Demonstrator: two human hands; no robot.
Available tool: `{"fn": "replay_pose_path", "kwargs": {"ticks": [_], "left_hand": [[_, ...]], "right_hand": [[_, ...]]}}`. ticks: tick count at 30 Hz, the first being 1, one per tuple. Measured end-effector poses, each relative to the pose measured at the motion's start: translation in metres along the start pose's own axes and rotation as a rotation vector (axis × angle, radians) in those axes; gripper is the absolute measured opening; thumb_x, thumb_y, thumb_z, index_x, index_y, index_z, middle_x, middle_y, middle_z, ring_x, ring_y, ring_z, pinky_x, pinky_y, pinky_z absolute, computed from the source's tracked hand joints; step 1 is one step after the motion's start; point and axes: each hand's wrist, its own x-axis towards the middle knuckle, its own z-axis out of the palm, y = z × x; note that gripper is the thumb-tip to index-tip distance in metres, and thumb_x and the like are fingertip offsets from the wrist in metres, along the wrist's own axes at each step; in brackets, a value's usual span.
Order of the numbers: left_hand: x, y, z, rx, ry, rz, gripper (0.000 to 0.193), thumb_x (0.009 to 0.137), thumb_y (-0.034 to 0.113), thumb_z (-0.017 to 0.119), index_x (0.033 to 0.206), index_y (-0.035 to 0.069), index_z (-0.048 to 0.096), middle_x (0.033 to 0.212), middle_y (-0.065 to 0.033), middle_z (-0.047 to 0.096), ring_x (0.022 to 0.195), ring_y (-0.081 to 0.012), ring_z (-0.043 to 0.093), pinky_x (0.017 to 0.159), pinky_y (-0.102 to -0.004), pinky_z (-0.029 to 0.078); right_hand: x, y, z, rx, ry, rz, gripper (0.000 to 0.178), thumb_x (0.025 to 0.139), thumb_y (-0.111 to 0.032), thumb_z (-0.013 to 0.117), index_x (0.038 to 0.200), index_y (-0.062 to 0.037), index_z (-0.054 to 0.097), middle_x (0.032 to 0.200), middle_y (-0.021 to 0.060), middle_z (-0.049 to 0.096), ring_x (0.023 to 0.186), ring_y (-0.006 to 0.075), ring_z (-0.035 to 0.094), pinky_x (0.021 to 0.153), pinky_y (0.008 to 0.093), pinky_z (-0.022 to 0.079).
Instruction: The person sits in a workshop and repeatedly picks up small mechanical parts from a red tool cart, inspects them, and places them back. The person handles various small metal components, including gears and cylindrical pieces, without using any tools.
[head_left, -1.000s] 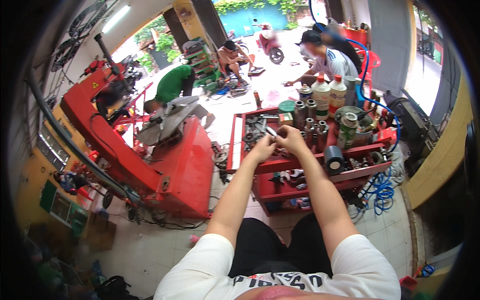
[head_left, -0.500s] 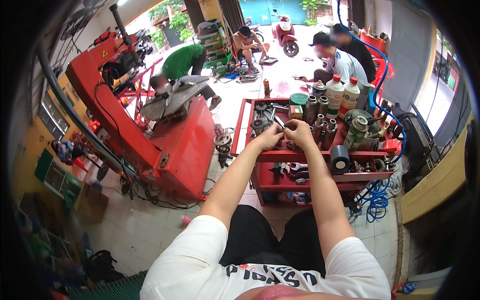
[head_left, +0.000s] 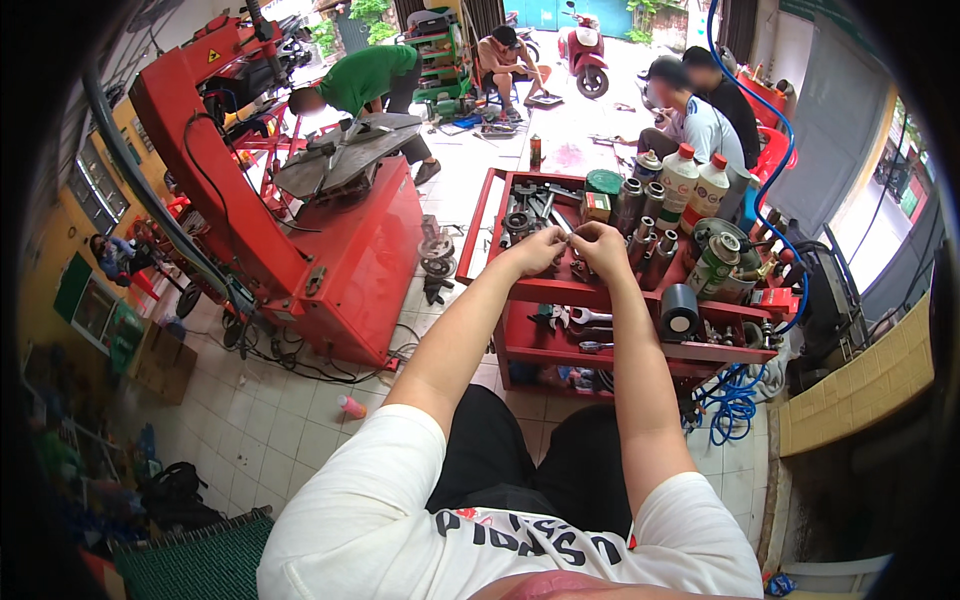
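Note:
Both my hands are close together over the top tray of a red tool cart (head_left: 480, 222). The fingers of my left hand (head_left: 540, 251) are closed, with the tips bent toward the other hand. My right hand (head_left: 601, 250) is pinched, its fingertips almost meeting the left ones. Anything between them is too small or hidden to make out. Small metal parts (head_left: 518, 222) lie in the tray beyond my left hand. Just right of my right hand stand several tall metal sockets (head_left: 661, 258). A small box (head_left: 596, 207) and a green-lidded tub (head_left: 603, 182) sit behind the hands.
White bottles with red caps (head_left: 680, 180) and a spray can (head_left: 714, 262) crowd the cart's right side. A dark cylinder (head_left: 679, 312) sits at its front edge, with wrenches (head_left: 585, 316) on the shelf below. Left stands a red tyre machine (head_left: 345, 290). Several people are beyond.
The whole view has shifted slightly as my head moved. My hands stay together above the tray, with only small finger movement. Beyond the tyre machine, the person in green has raised their upper body.

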Motion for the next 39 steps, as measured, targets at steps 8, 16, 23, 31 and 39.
{"fn": "replay_pose_path", "kwargs": {"ticks": [8,16,23,31,39], "left_hand": [[0.0,-0.005,0.002,-0.01,0.04,0.066,0.018,0.111,0.02,0.055,0.116,0.004,0.061,0.09,-0.0014,0.062,0.08,-0.012,0.057,0.073,-0.0318,0.052],[-0.02,0.028,0.007,0.179,0.071,0.069,0.024,0.109,0.017,0.056,0.127,0.002,0.06,0.101,-0.0078,0.069,0.089,-0.0168,0.064,0.081,-0.0357,0.054],[-0.026,0.027,0.008,0.34,0.131,0.308,0.029,0.11,0.02,0.056,0.13,-0.001,0.058,0.123,-0.0216,0.07,0.116,-0.0327,0.068,0.1,-0.0428,0.052],[-0.031,0.038,0.013,0.348,0.181,0.269,0.024,0.109,0.014,0.053,0.127,-0.001,0.057,0.122,-0.0259,0.069,0.117,-0.0398,0.067,0.1,-0.0454,0.051],[-0.023,0.029,0.011,0.329,0.248,0.263,0.02,0.108,0.013,0.055,0.119,-0.003,0.059,0.114,-0.0285,0.071,0.111,-0.0421,0.069,0.096,-0.0473,0.052]], "right_hand": [[-0.002,-0.009,-0.003,-0.071,-0.015,0.042,0.031,0.09,-0.027,0.083,0.1,0.0022,0.079,0.086,0.0083,0.079,0.077,0.0128,0.071,0.073,0.0308,0.057],[0.003,0.007,-0.003,0.094,-0.04,0.002,0.031,0.091,-0.023,0.084,0.109,0.0017,0.077,0.093,0.0082,0.079,0.08,0.0123,0.071,0.074,0.03,0.056],[0.0,-0.002,0.002,0.038,0.05,-0.041,0.034,0.091,-0.026,0.084,0.11,0.0014,0.076,0.094,0.0097,0.079,0.08,0.0145,0.072,0.075,0.0327,0.058],[-0.001,-0.008,-0.001,0.192,0.126,0.05,0.031,0.1,-0.03,0.077,0.107,0.0008,0.076,0.082,0.0066,0.074,0.073,0.0113,0.069,0.065,0.0308,0.055],[0.0,-0.012,0.0,-0.088,0.239,0.031,0.047,0.108,-0.043,0.063,0.098,0.0014,0.075,0.078,0.0111,0.073,0.071,0.0167,0.066,0.071,0.0366,0.053]]}}
